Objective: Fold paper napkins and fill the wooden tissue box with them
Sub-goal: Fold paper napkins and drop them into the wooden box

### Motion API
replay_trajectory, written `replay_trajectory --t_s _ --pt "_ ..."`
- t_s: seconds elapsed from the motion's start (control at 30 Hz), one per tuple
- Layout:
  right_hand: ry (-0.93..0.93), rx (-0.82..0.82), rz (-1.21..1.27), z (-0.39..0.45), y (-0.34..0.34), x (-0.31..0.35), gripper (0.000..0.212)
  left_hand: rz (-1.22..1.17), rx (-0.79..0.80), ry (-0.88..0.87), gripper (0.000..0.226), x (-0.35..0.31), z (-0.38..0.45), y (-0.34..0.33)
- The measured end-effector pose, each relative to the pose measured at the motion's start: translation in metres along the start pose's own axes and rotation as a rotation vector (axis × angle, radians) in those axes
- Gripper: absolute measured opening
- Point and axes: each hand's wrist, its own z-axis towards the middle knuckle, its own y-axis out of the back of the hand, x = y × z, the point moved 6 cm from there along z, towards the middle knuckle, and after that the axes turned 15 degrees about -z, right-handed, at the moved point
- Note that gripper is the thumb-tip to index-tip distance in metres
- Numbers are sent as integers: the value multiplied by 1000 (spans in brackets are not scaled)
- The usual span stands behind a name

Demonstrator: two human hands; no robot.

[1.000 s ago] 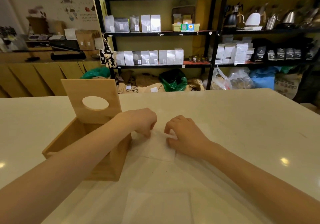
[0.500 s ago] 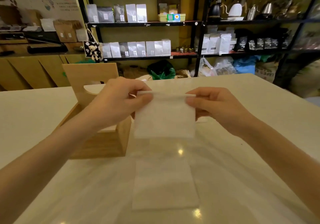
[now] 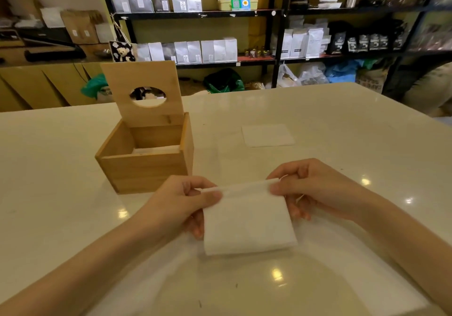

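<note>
A folded white paper napkin (image 3: 247,220) hangs between my hands above the near part of the table. My left hand (image 3: 181,203) pinches its top left corner and my right hand (image 3: 315,188) pinches its top right corner. The wooden tissue box (image 3: 144,166) stands to the left and farther back, apart from both hands. Its lid (image 3: 141,80), which has an oval hole, is tipped up at the back. Inside the box lie folded white napkins (image 3: 156,149). Another flat napkin (image 3: 267,135) lies on the table beyond my right hand.
The pale glossy table (image 3: 342,124) stretches wide around the box and napkins. Behind it stand black shelves (image 3: 276,46) with bags, boxes and kettles, and bags on the floor. A wooden counter (image 3: 36,83) is at the back left.
Both hands lifted the folded napkin off the table and now hold it by its top corners, nearer to me. The box is now in full view.
</note>
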Motion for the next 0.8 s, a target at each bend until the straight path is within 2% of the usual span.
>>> replay_trajectory --t_s 0.23,0.53,0.7,0.8 --pt "-17 -114 -60 5 9 -7 4 -11 -65 -67 8 6 11 10" --pt "-43 -118 -21 8 10 -12 7 0 -38 -96 10 6 11 4" --pt "-57 -129 -60 8 10 -14 7 144 -73 -152 9 6 13 5" --pt "-50 -193 -178 6 10 -16 7 233 -96 -183 11 5 14 5"
